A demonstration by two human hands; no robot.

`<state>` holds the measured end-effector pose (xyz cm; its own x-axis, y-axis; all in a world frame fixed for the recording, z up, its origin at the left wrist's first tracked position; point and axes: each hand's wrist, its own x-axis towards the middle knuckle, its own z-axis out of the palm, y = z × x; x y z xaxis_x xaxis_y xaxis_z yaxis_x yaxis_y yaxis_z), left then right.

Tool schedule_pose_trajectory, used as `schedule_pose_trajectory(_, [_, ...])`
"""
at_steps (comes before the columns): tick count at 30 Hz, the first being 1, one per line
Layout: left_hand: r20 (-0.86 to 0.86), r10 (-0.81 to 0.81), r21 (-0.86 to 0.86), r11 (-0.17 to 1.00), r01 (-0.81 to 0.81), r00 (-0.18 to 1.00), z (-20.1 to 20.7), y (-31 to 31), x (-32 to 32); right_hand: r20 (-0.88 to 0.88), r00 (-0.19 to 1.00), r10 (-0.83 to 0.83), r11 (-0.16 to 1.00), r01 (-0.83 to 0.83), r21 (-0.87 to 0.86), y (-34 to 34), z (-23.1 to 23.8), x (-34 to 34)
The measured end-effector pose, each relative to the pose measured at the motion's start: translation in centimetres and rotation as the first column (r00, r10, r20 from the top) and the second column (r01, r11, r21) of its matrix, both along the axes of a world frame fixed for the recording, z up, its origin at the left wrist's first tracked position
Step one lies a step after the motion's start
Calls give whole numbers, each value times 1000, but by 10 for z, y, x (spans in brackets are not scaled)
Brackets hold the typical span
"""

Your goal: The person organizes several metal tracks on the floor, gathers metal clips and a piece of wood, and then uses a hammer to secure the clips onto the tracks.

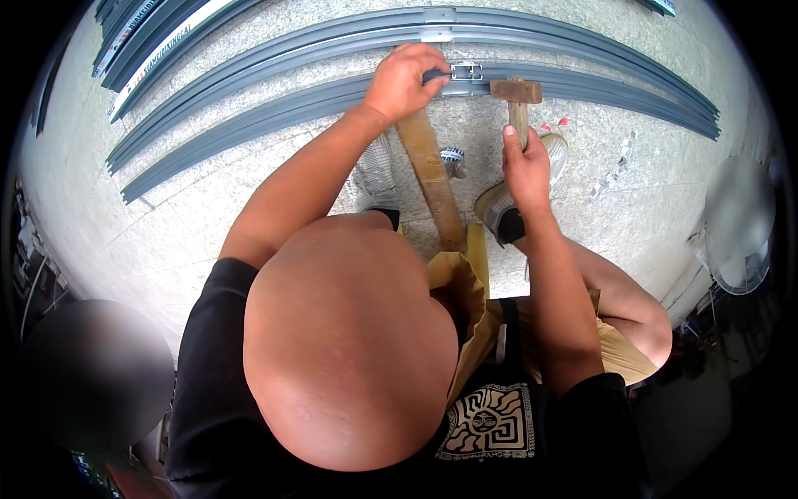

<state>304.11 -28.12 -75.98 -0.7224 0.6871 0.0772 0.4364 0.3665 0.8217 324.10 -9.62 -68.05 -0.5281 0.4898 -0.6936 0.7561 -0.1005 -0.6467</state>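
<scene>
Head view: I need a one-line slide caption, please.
Left hand steadies a grey rail while right hand holds a hammer beside a metal clip.

You worked over a pale speckled stone floor (208, 216) in even daylight. Further grey profile lengths (150, 41) lay stacked at the upper left. A white fan (740, 224) stood at the right edge, beside dark clutter.

Your right hand (526, 166) grips a hammer with a worn wooden handle and dull, rusty brown metal head (515, 91). Your left hand (405, 81) presses long grey matt metal rails (249, 116) fitted with a shiny silver metal clip (466, 71), over rough speckled concrete floor (166, 224).
</scene>
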Motion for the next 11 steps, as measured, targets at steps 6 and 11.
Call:
schedule_pose_trajectory(6, [-64, -3, -29, 1000, 1, 998, 2, -5, 11, 18, 998, 53, 997, -54, 46, -1, -5, 1])
schedule_pose_trajectory(11, [-22, -16, -101, 995, 14, 1000, 7, -3, 9, -59, 994, 87, 994, -82, 77, -3, -14, 2])
